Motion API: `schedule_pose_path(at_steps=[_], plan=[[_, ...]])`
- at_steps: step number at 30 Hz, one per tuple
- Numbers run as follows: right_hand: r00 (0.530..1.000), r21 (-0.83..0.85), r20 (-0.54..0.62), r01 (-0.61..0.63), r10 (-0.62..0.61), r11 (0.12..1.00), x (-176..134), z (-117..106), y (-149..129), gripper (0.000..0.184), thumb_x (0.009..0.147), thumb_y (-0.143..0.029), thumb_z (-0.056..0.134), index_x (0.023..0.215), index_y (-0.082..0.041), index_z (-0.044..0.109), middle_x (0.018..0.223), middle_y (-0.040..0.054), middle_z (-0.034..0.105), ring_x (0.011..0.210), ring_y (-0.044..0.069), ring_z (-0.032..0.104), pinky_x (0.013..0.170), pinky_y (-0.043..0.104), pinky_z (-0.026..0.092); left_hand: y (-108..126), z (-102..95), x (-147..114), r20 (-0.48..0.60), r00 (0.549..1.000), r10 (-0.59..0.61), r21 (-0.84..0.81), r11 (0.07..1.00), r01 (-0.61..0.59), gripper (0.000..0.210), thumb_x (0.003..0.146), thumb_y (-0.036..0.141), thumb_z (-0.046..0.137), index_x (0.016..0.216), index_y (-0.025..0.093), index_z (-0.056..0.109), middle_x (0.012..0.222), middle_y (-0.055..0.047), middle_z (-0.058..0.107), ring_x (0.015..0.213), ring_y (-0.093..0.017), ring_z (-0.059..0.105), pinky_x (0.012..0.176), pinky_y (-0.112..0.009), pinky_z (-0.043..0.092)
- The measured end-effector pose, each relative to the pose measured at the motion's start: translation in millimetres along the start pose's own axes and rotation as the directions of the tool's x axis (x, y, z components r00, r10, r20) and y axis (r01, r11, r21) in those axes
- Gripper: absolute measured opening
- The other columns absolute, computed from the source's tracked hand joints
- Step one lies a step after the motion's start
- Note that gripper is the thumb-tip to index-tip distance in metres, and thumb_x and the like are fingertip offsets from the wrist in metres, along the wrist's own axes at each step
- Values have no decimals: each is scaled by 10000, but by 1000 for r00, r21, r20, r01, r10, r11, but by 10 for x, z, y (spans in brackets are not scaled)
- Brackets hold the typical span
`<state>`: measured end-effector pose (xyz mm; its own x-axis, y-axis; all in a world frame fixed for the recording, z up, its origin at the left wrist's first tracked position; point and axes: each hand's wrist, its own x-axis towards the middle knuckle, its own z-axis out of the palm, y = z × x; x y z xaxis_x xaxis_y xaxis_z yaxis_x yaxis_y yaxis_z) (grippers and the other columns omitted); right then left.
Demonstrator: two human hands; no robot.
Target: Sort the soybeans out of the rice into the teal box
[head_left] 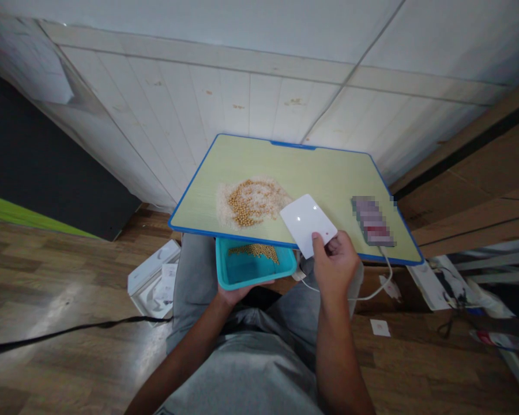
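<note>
From below, my left hand (233, 294) supports a teal plastic container (255, 281) at the table's front edge; most of its fingers are hidden underneath. Golden round beans (257, 249), probably soybeans, lie inside along its far side. Pinched by a corner between thumb and fingers of my right hand (335, 256) is a flat, glossy white square plate (307, 222), tilted over the table. To its left, a loose pile of more golden beans (244, 210) mixed with pale grains like rice (270, 199) spreads on the yellow-green tabletop (328, 173).
A blurred-out phone (372, 222) lies at the table's right, with a white cable (387, 276) hanging off the front edge. Behind the table rises a white panelled wall (225, 98). An opened white box (153, 276) sits on the floor at left; brown cardboard (471, 190) stands at right.
</note>
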<state>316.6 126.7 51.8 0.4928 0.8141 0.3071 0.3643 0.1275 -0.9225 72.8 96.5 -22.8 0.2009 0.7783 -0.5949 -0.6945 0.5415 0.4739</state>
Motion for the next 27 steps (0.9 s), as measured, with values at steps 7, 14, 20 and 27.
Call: schedule_pose_path(at_steps=[7, 14, 20, 27], plan=[[998, 26, 30, 62, -63, 998, 108, 78, -153, 285, 1062, -565, 847, 1018, -302, 744, 903, 27, 891, 818, 257, 810, 766, 342, 624, -13, -14, 28, 17, 999, -48, -206, 977, 51, 790, 931, 787, 1032, 1580, 363, 880, 1701, -170, 892, 1642, -629, 778, 1288, -930, 671], [988, 3, 108, 114, -114, 993, 248, 104, -159, 231, 1062, -513, 814, 1020, -288, 789, 793, -16, 779, 773, 231, 723, 751, 329, 572, 26, 45, -17, 33, 998, -48, -198, 979, 53, 746, 1006, 808, 970, 1582, 340, 894, 1698, -199, 888, 1597, -638, 806, 1255, -978, 668], [985, 43, 127, 108, -113, 993, 216, 74, -172, 209, 1047, -488, 830, 1010, -283, 808, 810, -6, 800, 758, 235, 717, 718, 327, 554, 18, 35, -15, 28, 999, -47, -192, 980, 51, 706, 1013, 857, 947, 1475, 323, 930, 1716, -190, 878, 1611, -646, 790, 1269, -1005, 637], [986, 10, 116, 122, -122, 993, 257, 60, -148, 208, 1057, -483, 833, 1024, -279, 823, 794, -14, 766, 769, 238, 722, 751, 336, 563, -6, 10, 1, 28, 998, -51, -172, 984, 55, 734, 978, 912, 944, 1451, 351, 930, 1661, -187, 910, 1615, -634, 794, 1245, -939, 696]])
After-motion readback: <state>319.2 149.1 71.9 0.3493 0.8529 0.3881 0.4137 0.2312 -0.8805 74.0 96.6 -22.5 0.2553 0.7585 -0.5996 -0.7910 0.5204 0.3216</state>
